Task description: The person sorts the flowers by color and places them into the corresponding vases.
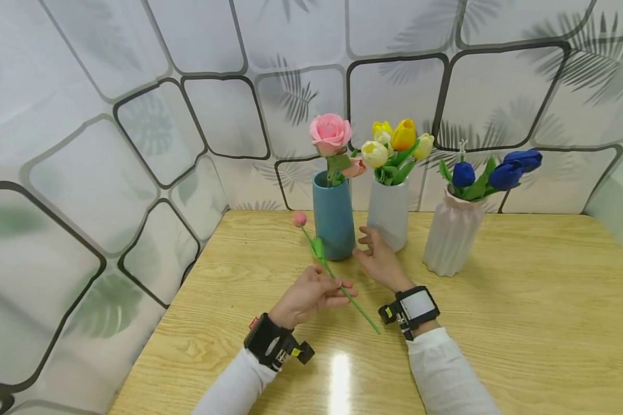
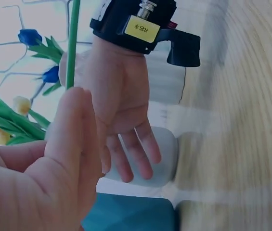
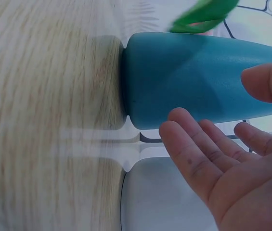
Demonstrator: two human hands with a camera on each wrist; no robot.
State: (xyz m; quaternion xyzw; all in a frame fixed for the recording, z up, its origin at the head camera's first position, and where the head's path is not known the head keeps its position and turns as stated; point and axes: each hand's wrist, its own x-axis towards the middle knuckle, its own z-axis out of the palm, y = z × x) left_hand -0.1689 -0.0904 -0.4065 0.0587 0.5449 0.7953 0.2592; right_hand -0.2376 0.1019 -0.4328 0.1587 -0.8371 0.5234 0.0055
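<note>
My left hand point(image 1: 314, 295) pinches the green stem of a pink artificial tulip point(image 1: 300, 219) between thumb and fingers. The flower slants up to the left, its bud in front of and left of the blue vase point(image 1: 334, 219), and its stem end points toward me. My right hand point(image 1: 381, 259) has its fingers loosely extended beside the blue vase's lower right side, holding nothing. In the right wrist view, those fingertips point(image 3: 176, 115) overlap the edge of the blue vase point(image 3: 188, 77). The blue vase holds a pink rose point(image 1: 330, 134) and a peach flower point(image 1: 354, 168).
Behind my right hand stands a white vase point(image 1: 389, 213) with yellow and cream tulips point(image 1: 403, 135). Farther right is a pale pink ribbed vase point(image 1: 453, 233) with blue tulips point(image 1: 506, 174). A patterned curtain point(image 1: 306, 34) backs the wooden table point(image 1: 540, 323).
</note>
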